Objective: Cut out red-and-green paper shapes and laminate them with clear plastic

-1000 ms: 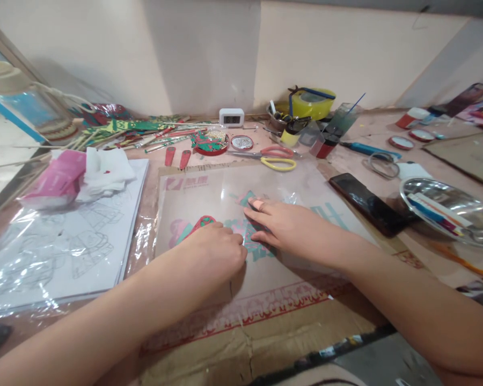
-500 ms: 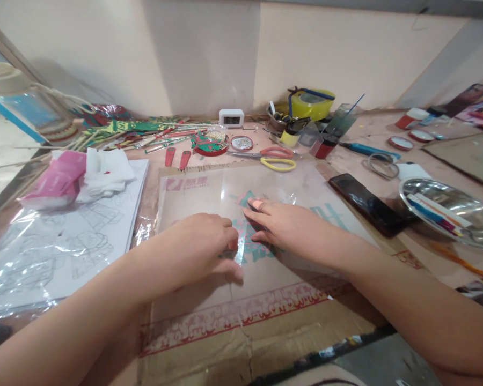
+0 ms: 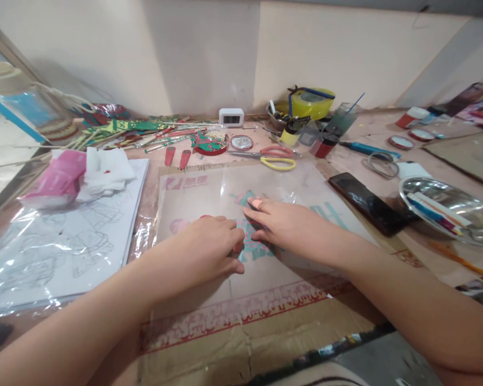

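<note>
A clear plastic sheet [image 3: 209, 300] lies over printed cardboard in front of me. Near its middle is a flat green and pink patterned piece [image 3: 249, 249], partly covered by my hands. My right hand [image 3: 293, 225] rests palm down on this piece, fingers stretched out and apart. Just left of it, my left hand [image 3: 209, 244] is low over the sheet with its fingers curled and the thumb close to them; what the fingertips hold, if anything, is hidden. A pink and red shape [image 3: 179, 225] shows behind the left hand.
Scissors [image 3: 277, 161], two small red pieces [image 3: 169, 156] and a white digital clock [image 3: 231, 117] are beyond the sheet. To the right lie a phone [image 3: 366, 203] and a metal bowl [image 3: 478, 214] with pens. Line drawings [image 3: 92, 236] under plastic and a pink tissue pack [image 3: 60, 177] are left.
My left hand has shifted slightly up, its thumb and fingers drawing closer together. More of the pink and red shape shows behind it. The right hand stays in place.
</note>
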The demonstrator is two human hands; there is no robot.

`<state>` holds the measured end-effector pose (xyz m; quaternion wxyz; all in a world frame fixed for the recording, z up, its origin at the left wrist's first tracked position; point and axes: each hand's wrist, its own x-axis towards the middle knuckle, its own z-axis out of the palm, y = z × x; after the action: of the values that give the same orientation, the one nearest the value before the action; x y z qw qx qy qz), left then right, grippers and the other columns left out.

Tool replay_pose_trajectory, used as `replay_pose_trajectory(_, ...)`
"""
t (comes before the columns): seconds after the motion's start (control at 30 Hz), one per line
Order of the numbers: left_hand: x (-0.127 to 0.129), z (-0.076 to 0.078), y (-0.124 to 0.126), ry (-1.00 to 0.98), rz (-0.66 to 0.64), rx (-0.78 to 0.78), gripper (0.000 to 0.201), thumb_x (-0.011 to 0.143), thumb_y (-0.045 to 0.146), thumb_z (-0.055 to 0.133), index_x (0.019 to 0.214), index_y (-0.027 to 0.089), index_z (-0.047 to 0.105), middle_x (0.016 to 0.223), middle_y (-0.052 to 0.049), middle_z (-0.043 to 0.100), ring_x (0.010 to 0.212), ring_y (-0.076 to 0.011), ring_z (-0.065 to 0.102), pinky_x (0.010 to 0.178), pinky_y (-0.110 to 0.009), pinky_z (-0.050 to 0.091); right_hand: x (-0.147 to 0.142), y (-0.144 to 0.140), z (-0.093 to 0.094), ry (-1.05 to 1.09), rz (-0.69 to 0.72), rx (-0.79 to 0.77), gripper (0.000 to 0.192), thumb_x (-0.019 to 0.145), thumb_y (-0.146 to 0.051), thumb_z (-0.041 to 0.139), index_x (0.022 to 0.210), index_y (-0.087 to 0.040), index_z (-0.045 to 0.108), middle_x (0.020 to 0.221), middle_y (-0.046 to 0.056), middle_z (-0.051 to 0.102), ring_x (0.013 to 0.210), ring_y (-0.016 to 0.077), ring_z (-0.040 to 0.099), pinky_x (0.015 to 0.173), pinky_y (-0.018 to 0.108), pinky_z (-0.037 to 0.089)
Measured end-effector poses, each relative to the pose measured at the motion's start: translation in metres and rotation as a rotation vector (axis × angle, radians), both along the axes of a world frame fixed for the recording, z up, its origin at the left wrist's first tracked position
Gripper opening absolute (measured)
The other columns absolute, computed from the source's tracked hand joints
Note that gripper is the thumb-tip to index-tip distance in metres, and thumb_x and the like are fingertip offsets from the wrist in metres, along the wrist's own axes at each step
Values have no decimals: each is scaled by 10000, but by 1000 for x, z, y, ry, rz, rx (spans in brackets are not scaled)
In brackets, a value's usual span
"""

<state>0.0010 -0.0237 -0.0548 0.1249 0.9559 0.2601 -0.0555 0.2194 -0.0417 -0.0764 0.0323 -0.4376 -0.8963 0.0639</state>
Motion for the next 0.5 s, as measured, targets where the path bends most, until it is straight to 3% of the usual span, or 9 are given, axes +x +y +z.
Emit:
replay_pose_trajectory(0.2, 6, 1, -4, 65, 15, 50, 98, 869, 299, 672, 848, 218, 722, 817, -38, 735, 798, -253, 687, 646, -335, 423, 1, 1, -2, 13, 22, 13, 370, 931, -295, 674, 1255, -138, 590, 1315, 198, 594, 1199, 339, 606, 942, 472, 549)
replay_pose_trajectory(0.33, 17, 7, -23, 196, 21, 213, 102, 806, 118, 629, 794, 158, 723, 791, -112, 732, 705, -275, 671, 649, -390, 438, 2, 2, -4, 39, 33, 16, 372, 939, -294, 660, 1269, -142, 583, 1304, 199, 604, 1195, 347, 605, 926, 492, 549)
replay_pose_trajectory(0.5, 29, 17, -46, 266, -55, 219, 131, 787, 63, 621, 815, 121, 736, 775, -146, 733, 718, -277, 673, 656, -384, 443, 2, 2, -5, 47, 36, 29, 399, 939, -279, 660, 1301, -136, 573, 1319, 207, 601, 1246, 356, 576, 959, 494, 531)
